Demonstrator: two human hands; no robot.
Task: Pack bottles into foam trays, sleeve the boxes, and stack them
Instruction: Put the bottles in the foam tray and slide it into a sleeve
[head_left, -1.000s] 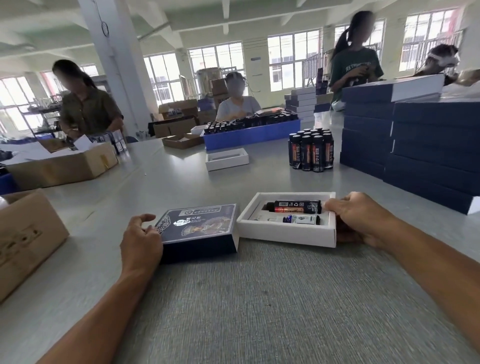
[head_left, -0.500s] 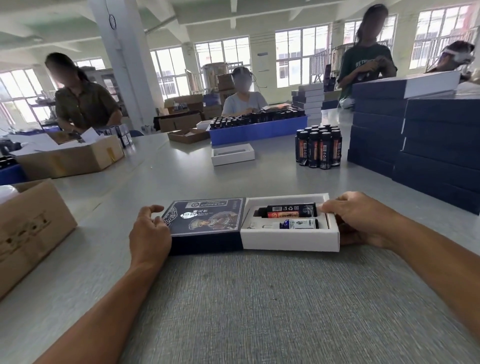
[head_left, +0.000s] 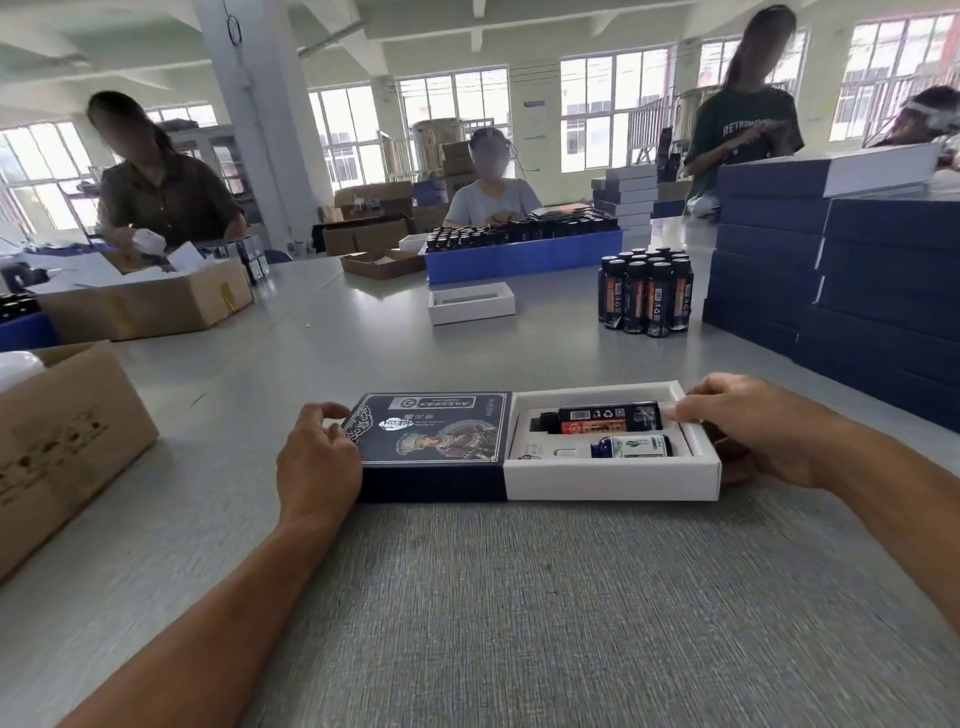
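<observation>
Two bottles (head_left: 605, 419) in white tray (head_left: 613, 480), partly inside navy sleeve (head_left: 431, 431), both hands' fingers (head_left: 691, 410) gripping ends.

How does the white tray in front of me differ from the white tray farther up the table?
The near tray holds two bottles; the far tray shows none. The near tray meets the navy sleeve, gripped by the right hand; the far tray sits alone, untouched. Both are white, open-topped and flat on the table.

- "RETRO…" — white letters across the green T-shirt (head_left: 748, 127) of the person standing at the far right; the rest is covered.
- Sleeve (head_left: 434, 428) and bottle (head_left: 605, 418) labels carry print — too blurred to read.
</observation>
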